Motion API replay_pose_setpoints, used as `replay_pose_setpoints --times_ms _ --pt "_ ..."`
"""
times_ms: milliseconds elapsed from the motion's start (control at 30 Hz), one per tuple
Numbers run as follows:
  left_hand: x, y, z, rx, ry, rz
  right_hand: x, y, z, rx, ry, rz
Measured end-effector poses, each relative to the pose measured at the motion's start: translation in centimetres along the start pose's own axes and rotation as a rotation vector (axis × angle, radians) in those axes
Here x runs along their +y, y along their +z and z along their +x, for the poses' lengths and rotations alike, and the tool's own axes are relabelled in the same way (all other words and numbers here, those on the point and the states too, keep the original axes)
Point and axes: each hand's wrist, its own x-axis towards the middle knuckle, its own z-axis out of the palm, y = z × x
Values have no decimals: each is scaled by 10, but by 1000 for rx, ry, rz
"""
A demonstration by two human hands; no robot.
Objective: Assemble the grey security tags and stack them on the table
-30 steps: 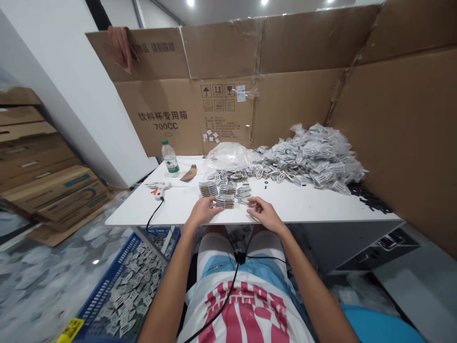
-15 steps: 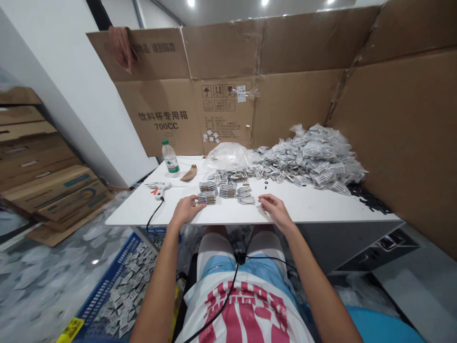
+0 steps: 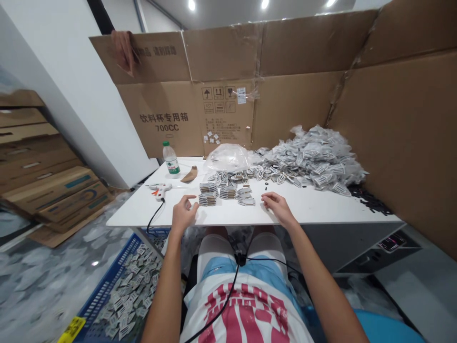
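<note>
Blue crate (image 3: 106, 276): below the table's left end, with loose flat pieces heaped inside; anything knocked off this side could drop in or around it.
Glue gun (image 3: 163, 191): lying on the white table (image 3: 307, 209), its black cord (image 3: 154, 213) running over the front edge; a sleeve-less forearm swung left could snag the cord and drag the gun.
Bottle (image 3: 170, 160): upright behind the gun; a wide leftward reach might tip it.
Left hand (image 3: 183, 217): over the front of the table, forearm angled up from below, thumb and forefinger curved and parted, nothing seen between them; the tips are just beside the front left stack.
Left stacks (image 3: 207, 199): two rows of flat grey pieces, one behind the other; a sideways bump from the thumb could make the front row slump or fan out.
Middle stack (image 3: 227, 192): just right of those; a shove passed along from the left could skew it.
Right pieces (image 3: 246, 202): fewer, less evenly laid, so probably the easiest to scatter.
Right hand (image 3: 279, 208): apart from these pieces, palm turned inward, fingers loosely bent with a small gap to the thumb, no piece visible in them.
Wrapped heap (image 3: 317, 159): piled high at the back right; pulling from its base might start a slide.
Black bits (image 3: 373, 202): strewn beside the heap, near the cardboard; a sliding heap could bury them.
</note>
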Motion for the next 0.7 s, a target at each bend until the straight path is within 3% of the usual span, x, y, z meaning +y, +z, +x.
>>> replay_pose_setpoints --times_ms 133,200,333,400,500,567,700 --pt "12 2 -7 235 20 -84 12 -33 40 241 -238 -639" --pt "26 8 -11 278 65 -144 17 -46 58 271 -323 -920" --pt "71 41 -15 151 81 -270 25 -53 79 302 -256 -1189" --pt "94 67 -14 79 97 -405 29 -50 84 334 -170 -1235" --pt "122 109 -12 -90 235 -595 33 -44 88 355 -88 -1270" --pt "134 134 -10 -194 284 -679 34 -43 90 347 -77 -1285" --pt "144 170 -9 -318 203 -920 31 -45 91 350 -67 -1286"
